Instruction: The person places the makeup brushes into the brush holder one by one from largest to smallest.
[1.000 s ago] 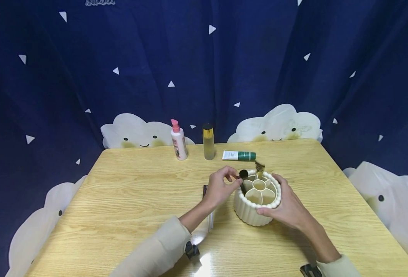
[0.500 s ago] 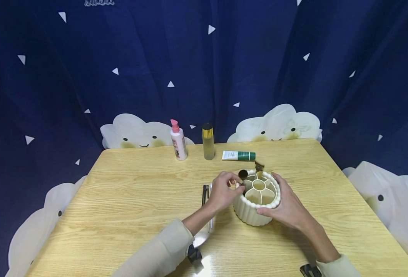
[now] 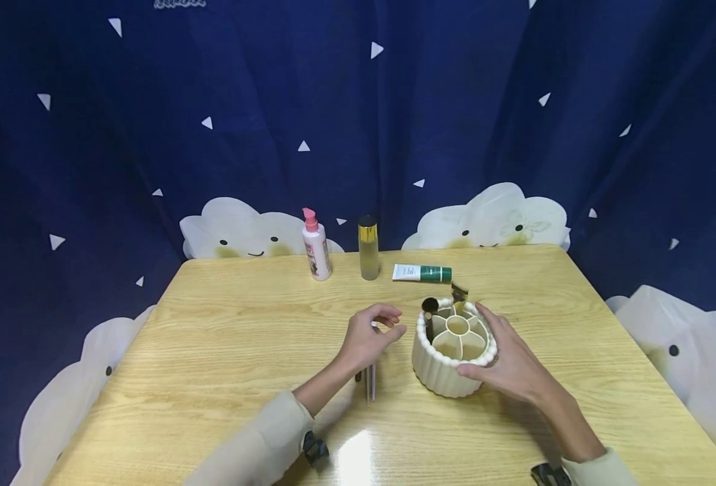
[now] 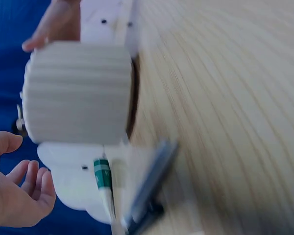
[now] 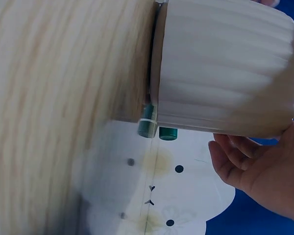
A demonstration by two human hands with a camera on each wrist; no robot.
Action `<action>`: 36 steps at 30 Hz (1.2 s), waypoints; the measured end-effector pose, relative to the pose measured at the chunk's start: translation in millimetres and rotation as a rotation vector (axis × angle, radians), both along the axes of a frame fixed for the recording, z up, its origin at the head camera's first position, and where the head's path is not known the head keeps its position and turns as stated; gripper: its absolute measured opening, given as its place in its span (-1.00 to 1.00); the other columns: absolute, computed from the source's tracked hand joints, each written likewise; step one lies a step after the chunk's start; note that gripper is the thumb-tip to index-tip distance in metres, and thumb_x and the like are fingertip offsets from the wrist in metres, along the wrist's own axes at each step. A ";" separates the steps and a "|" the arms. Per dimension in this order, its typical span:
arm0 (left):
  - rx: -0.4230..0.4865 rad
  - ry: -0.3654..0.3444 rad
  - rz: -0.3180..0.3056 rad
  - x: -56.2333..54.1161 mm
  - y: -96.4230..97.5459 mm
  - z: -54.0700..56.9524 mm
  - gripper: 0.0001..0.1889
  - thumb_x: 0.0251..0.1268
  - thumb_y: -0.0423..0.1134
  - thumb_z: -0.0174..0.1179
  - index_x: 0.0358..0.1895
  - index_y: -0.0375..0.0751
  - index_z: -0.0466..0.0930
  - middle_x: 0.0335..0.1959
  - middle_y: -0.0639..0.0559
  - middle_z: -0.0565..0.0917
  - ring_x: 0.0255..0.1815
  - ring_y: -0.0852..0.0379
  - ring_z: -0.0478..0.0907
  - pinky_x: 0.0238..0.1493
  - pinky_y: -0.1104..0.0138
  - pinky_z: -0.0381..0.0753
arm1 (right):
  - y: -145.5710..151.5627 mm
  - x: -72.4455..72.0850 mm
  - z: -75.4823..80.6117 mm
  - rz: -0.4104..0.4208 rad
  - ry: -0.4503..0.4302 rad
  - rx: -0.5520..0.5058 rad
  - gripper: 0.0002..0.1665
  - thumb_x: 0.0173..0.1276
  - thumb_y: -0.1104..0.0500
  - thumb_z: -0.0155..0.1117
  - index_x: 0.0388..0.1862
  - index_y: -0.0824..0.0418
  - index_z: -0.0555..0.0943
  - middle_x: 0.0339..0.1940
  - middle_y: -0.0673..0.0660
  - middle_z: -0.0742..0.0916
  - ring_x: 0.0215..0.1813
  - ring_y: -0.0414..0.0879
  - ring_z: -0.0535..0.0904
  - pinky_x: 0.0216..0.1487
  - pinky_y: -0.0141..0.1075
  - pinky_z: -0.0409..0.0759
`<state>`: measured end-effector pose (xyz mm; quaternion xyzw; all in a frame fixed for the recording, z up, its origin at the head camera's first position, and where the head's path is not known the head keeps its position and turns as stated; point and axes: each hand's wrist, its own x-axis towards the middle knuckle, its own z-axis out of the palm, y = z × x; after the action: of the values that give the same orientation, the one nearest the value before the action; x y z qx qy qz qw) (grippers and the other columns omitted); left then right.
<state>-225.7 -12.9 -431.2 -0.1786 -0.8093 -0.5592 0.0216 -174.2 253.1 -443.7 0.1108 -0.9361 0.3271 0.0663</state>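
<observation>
A cream, fluted brush holder (image 3: 443, 372) with a beaded rim and petal-shaped compartments stands on the table. My right hand (image 3: 512, 359) grips its right side, thumb in front and fingers behind. A dark makeup brush (image 3: 429, 306) stands in the left compartment, bristles up. At the back of the holder sticks up another brush (image 3: 458, 293) with brownish bristles. My left hand (image 3: 367, 339) hovers left of the holder, apart from it, its fingers loosely bent and holding nothing. Partly hidden beneath it, several thin brushes (image 3: 370, 385) lie on the table.
Along the back of the wooden table (image 3: 242, 351) stand a white bottle with a pink pump (image 3: 317, 251) and a clear bottle with a gold and black cap (image 3: 368, 251). A white and green tube (image 3: 421, 273) lies behind the holder. A navy curtain (image 3: 309, 94) hangs beyond.
My left hand has let go of the dark makeup brush, leaving it in the holder, and has moved left over the thin brushes. The right hand still holds the brush holder.
</observation>
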 end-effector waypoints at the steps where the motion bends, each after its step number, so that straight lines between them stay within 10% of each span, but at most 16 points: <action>1: -0.004 -0.007 0.007 -2.8 -4.3 -1.6 -0.78 0.12 -0.26 0.30 -0.15 -0.21 0.64 -0.29 -0.09 0.68 -0.22 0.07 0.59 -0.32 0.51 0.50 | 0.6 0.3 0.7 0.001 -0.002 0.004 0.32 -0.08 -0.24 0.48 0.54 -0.02 -0.07 0.30 0.32 0.40 0.24 0.27 0.40 0.12 0.36 0.37; 12: -0.126 0.001 0.059 -26.5 -37.1 -16.5 -0.79 0.10 -0.40 0.27 -0.19 -0.42 0.60 -0.33 -0.18 0.67 -0.32 0.01 0.63 -0.28 0.43 0.63 | 5.1 3.0 6.2 0.030 -0.027 -0.015 0.28 -0.03 -0.19 0.47 0.54 -0.02 -0.08 0.46 0.36 0.25 0.39 0.40 0.21 0.18 0.43 0.23; 28: -0.426 -0.107 0.149 -33.8 -42.2 -38.8 -0.90 -0.15 -0.49 0.29 -0.53 -0.35 0.54 -0.71 0.07 0.48 -0.66 0.24 0.36 -0.59 0.49 0.38 | 7.1 2.5 5.3 0.051 0.008 -0.083 0.31 -0.14 -0.13 0.57 0.49 0.19 0.05 0.37 0.30 0.39 0.24 0.24 0.45 0.12 0.15 0.51; 36: -0.495 -0.161 0.186 -34.4 -33.1 -34.9 -0.44 -0.14 -0.51 0.25 -0.95 -0.03 0.07 -0.96 0.23 0.03 -0.87 0.32 -0.05 -0.82 0.50 -0.04 | 8.3 1.8 3.6 0.020 0.003 -0.071 0.34 -0.18 -0.19 0.58 0.49 0.13 0.04 0.37 0.27 0.39 0.25 0.23 0.44 0.13 0.17 0.49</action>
<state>-260.1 -46.0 -466.1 -0.0585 -0.9332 -0.3527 -0.0360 -172.4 261.5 -440.1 0.1179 -0.9228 0.3605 0.0682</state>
